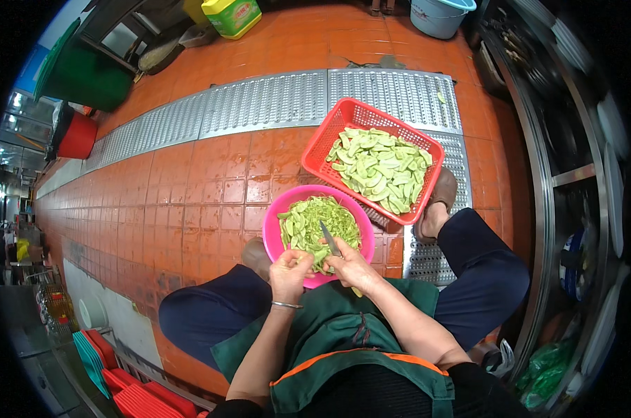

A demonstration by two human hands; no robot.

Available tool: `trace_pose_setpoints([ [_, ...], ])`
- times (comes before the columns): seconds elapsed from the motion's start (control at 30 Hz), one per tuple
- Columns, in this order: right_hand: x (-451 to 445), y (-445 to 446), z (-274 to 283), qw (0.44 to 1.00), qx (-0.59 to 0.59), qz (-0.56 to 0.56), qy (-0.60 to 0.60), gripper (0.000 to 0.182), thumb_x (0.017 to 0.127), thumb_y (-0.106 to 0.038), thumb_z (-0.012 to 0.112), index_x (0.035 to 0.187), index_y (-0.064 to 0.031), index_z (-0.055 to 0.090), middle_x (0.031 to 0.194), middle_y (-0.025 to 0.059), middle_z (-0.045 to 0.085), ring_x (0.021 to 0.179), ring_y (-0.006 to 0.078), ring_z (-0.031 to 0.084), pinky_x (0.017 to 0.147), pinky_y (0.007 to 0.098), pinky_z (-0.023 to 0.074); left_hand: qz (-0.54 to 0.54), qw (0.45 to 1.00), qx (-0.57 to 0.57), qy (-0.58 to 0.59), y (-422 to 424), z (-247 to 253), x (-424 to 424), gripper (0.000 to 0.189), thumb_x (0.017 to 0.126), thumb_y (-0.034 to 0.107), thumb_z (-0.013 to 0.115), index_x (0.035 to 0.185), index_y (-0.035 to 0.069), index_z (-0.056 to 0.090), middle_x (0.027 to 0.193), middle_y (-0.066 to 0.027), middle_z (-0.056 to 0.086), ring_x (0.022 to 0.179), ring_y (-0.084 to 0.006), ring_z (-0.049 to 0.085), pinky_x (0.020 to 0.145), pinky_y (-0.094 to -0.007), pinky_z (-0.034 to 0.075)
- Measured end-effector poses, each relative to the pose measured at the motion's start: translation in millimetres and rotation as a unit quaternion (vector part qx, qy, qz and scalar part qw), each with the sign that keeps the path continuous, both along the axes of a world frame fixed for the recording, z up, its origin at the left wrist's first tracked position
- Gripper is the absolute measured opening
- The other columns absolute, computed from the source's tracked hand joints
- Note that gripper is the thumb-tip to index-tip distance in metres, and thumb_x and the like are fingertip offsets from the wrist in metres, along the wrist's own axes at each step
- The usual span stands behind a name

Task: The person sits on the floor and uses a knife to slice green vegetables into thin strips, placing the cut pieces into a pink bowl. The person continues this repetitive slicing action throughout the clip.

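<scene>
My right hand [351, 266] is closed round a small knife [330, 239], its blade pointing up and left over the shredded green trimmings [336, 222]. Close to its left, my left hand [292, 269] has its fingers pinched together above the near rim of a pink plastic basin [366, 219]; whether something thin is between them I cannot tell. Flat green bean pods [297, 222] lie in the left part of the basin, beside the trimmings. Beyond it to the right stands a tilted red plastic basket [315, 151], with many flat green bean pods [380, 167] inside.
Perforated metal drain covers [263, 102] cross the tiled floor [200, 183]. A metal shelf rack [545, 198] runs along the right. Further off are a blue bucket [438, 21], a yellow-green plastic jug [234, 21], a green bin [85, 73] and a red bin [77, 136].
</scene>
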State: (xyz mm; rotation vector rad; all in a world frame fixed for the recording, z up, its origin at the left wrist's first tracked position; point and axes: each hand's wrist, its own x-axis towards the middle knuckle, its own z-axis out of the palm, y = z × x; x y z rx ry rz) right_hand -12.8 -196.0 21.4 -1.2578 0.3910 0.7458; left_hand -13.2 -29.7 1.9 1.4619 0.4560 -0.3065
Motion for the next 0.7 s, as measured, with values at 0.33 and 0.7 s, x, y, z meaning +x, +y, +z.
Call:
trace_pose_setpoints([
  [0.33,-6,2,-28,0.984,-0.082,-0.008,-0.157,0.035,0.089,-0.012,0.048,0.123,-0.0054,0.048,0.083,0.0052,0.061,0.073,0.0137,0.057,0.068,0.0276,0.0463,-0.091,0.994,-0.004,0.054,-3,-8,-1,0.022,0.085,0.001,0.061,0.106,-0.005,0.058,0.078,-0.0096,0.066,0.061,-0.0104,0.06,0.053,-0.0219,0.051],
  [0.7,-7,3,-3,0.923,-0.26,0.121,-0.257,0.038,0.089,-0.012,0.046,0.126,-0.0104,0.039,0.078,0.0255,0.061,0.077,0.0436,0.06,0.069,0.0497,0.0461,-0.17,0.932,0.289,-0.136,-8,16,-4,0.018,0.085,0.004,0.062,0.102,0.0,0.065,0.081,-0.0119,0.068,0.061,-0.0131,0.062,0.057,-0.027,0.05],
])
